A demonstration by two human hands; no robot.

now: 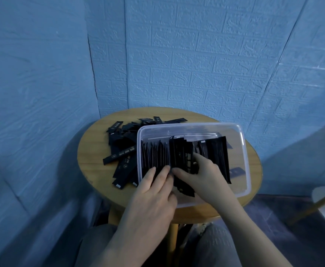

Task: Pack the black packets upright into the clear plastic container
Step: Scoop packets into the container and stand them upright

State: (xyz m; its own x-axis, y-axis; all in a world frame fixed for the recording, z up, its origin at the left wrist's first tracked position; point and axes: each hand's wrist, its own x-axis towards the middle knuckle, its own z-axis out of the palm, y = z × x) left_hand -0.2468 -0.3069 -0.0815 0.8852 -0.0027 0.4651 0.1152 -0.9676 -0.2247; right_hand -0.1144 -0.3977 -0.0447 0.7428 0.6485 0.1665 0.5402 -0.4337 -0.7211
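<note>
A row of packets (pixel 157 157) was stood upright in the container (pixel 242 151), steadied by the flat left hand (pixel 154 191). A bunch (pixel 183 160) was pinched by the right hand (pixel 202 174). Many loose packets (pixel 123 143) were left on the worktop (pixel 92 160) at nine o'clock.

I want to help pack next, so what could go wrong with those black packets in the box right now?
Two things, maybe. The upright black packets in the clear plastic container only fill its left part, so the ones leaning at the right could flop over if the right hand lets go. Also, the left hand presses the row with straight fingers; pushing hard might slide the container on the round wooden table, toward the near edge.
</note>
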